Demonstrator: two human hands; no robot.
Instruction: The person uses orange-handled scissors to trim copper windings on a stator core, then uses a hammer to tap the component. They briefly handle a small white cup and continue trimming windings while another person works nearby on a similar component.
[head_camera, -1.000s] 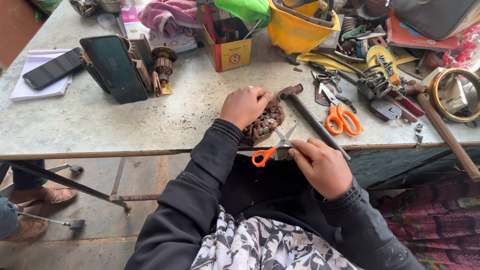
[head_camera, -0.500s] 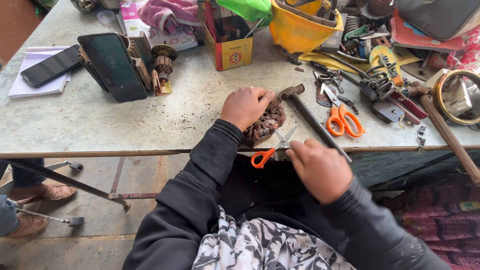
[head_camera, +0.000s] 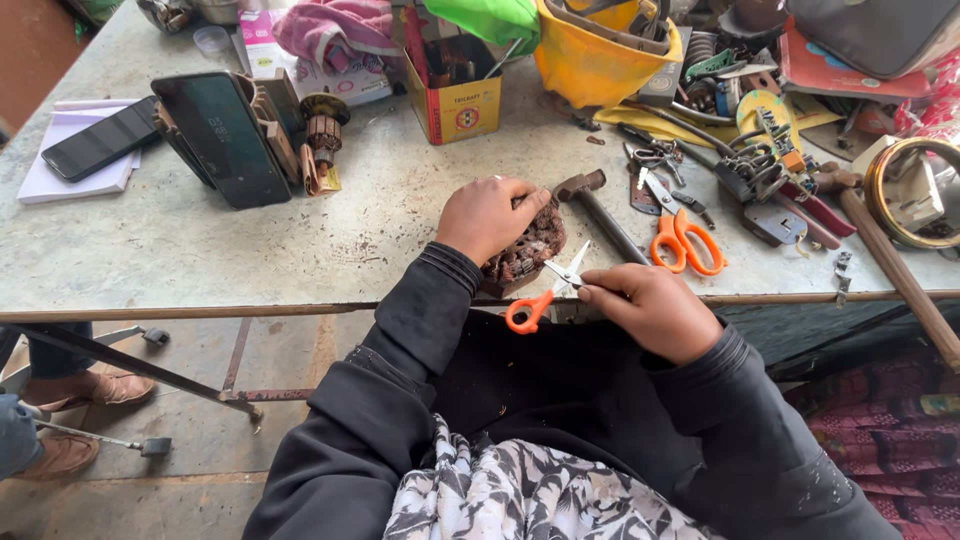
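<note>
Nearest to me, the right hand (head_camera: 650, 310) was curled shut at the table's near edge; it looked pinched on the small orange-handled scissors (head_camera: 545, 290), though what its fingers held was hidden, and the blades pointed toward the left hand. Just beyond, the left hand (head_camera: 490, 215) was clamped over a brown, rusty wound motor armature (head_camera: 525, 250) sitting on the grey, stained worktable (head_camera: 300, 255), near its front edge; the hand covered most of it. A metal hammer (head_camera: 590, 200) lay just beside the armature, and larger orange-handled scissors (head_camera: 685, 240) rested further right.

Farther back on the left, a dark phone (head_camera: 225, 135) leaned upright, with a second black phone (head_camera: 100, 140) lying on a pale notepad (head_camera: 60, 175). Toward the far edge stood a small yellow cardboard box (head_camera: 455, 100) with a round red mark on its front, open and stuffed with bits I couldn't make out. Beside it sat a yellow plastic container (head_camera: 595, 65), cut off by the top of the view, and behind lay a pink cloth (head_camera: 335, 25) over a white printed carton (head_camera: 270, 45).
</note>
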